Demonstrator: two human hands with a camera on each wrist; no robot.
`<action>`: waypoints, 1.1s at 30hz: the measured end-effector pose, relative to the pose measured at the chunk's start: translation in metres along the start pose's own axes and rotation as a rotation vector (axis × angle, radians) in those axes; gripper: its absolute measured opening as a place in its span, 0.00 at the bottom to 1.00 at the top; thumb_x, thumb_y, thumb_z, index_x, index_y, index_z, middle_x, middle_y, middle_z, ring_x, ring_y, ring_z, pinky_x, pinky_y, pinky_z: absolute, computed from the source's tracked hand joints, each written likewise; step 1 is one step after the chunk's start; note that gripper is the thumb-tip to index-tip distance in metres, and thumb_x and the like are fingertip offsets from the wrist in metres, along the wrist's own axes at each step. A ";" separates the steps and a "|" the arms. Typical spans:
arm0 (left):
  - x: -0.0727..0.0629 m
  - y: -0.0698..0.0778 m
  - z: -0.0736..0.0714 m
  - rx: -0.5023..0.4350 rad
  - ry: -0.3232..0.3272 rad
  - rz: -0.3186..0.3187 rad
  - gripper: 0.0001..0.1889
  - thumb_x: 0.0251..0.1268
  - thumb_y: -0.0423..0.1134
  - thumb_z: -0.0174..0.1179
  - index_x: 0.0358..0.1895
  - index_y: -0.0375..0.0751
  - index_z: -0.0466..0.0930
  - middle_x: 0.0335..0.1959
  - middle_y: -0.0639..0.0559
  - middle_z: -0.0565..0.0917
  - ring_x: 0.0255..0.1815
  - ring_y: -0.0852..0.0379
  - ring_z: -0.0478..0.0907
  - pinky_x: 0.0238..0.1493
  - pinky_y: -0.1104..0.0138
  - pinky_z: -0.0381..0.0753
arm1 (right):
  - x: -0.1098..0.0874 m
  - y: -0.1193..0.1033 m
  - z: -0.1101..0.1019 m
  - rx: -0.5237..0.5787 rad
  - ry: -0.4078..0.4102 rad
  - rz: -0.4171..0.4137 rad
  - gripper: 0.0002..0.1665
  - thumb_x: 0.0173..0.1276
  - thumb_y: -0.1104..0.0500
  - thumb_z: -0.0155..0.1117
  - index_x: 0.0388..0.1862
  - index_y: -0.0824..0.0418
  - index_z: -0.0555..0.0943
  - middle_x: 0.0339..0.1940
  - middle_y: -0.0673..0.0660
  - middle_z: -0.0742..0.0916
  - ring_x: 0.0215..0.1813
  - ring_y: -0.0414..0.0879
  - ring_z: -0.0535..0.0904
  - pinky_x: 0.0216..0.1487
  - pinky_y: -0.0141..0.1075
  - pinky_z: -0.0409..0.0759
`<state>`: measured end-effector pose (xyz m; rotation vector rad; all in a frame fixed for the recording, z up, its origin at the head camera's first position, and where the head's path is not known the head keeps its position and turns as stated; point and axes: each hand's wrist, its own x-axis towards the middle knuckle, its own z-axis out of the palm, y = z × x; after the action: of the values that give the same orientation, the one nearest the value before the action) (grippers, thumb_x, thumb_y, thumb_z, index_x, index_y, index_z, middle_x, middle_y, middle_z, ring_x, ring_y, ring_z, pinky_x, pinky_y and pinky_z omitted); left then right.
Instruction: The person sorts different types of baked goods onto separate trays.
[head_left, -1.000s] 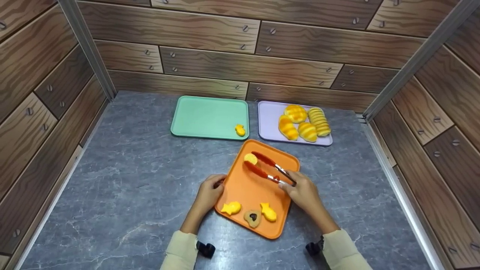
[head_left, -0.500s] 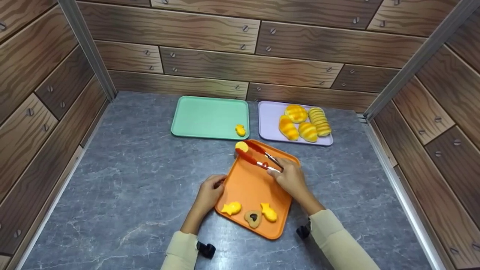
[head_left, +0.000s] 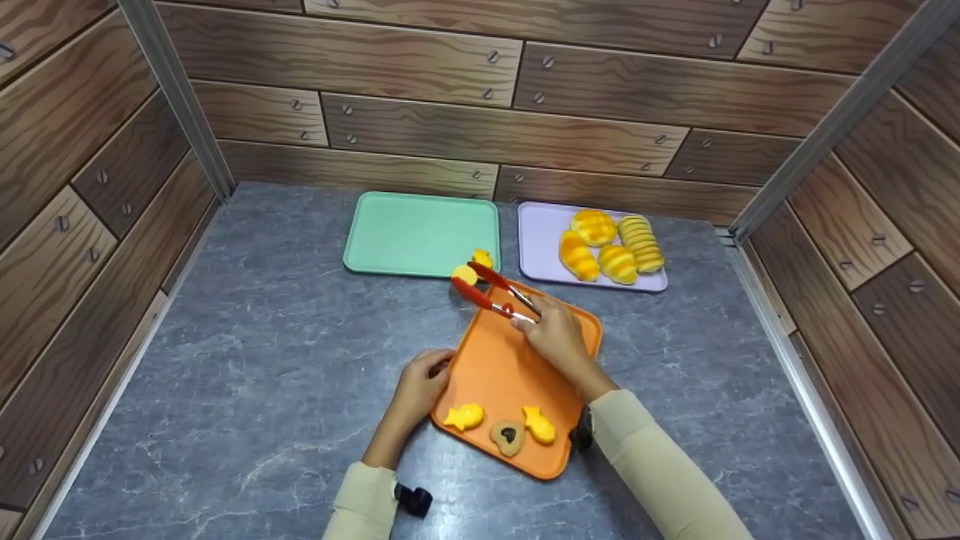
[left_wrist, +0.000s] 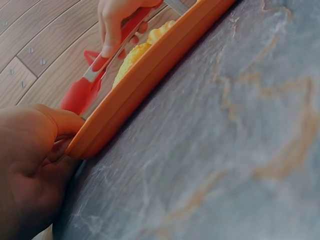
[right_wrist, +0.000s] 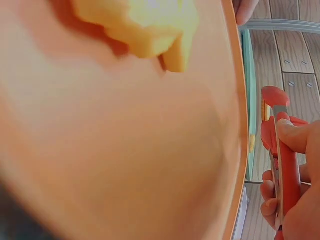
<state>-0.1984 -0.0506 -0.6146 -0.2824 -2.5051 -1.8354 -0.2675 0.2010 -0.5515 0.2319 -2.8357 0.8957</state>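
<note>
1. The right hand (head_left: 559, 337) grips the tongs (head_left: 474, 292), thumb along one arm and fingers curled round the other.
2. The red tips pinch the round cookie (head_left: 464, 274). From the head view it overlaps the near edge of the green tray (head_left: 412, 232), close to the near right corner; how high it is, I cannot tell.
3. The left hand (head_left: 417, 382) holds the orange tray (head_left: 495, 367) by its left edge, some fingers tucked under the rim.
4. The orange tray lies at an angle on the counter (head_left: 262, 360), its far edge beside the green tray's near right corner.
5. Along its near edge are three pieces: the left fish (head_left: 465, 416) by the near left corner, the heart cookie (head_left: 508, 438) in the middle, and the right fish (head_left: 539, 425) just beside the heart.
6. A small fish (head_left: 482, 258) sits in the green tray's near right corner, partly behind the tongs.
7. The purple tray (head_left: 536, 240), right of the green one, bears a round bun (head_left: 593, 226) at its far edge, a ridged bun (head_left: 640, 244) along its right edge, and two striped buns (head_left: 578, 256) toward its near edge.
</note>
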 end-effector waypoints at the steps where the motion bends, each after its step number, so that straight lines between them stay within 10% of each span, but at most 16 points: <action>1: 0.000 0.000 0.000 0.004 0.002 0.000 0.18 0.66 0.25 0.56 0.57 0.34 0.83 0.53 0.41 0.84 0.51 0.49 0.82 0.54 0.59 0.81 | 0.003 -0.001 0.002 -0.007 0.003 -0.008 0.35 0.64 0.46 0.73 0.67 0.60 0.79 0.63 0.62 0.84 0.62 0.60 0.79 0.61 0.56 0.76; 33: 0.000 0.000 0.001 -0.010 0.006 -0.009 0.17 0.66 0.26 0.57 0.57 0.32 0.83 0.52 0.42 0.84 0.50 0.50 0.82 0.54 0.60 0.80 | 0.045 -0.011 0.027 -0.047 0.014 -0.015 0.29 0.66 0.48 0.71 0.59 0.65 0.82 0.43 0.64 0.86 0.45 0.59 0.79 0.44 0.50 0.76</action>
<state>-0.1989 -0.0499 -0.6152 -0.2653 -2.4985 -1.8497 -0.3118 0.1717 -0.5587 0.2393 -2.8345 0.8239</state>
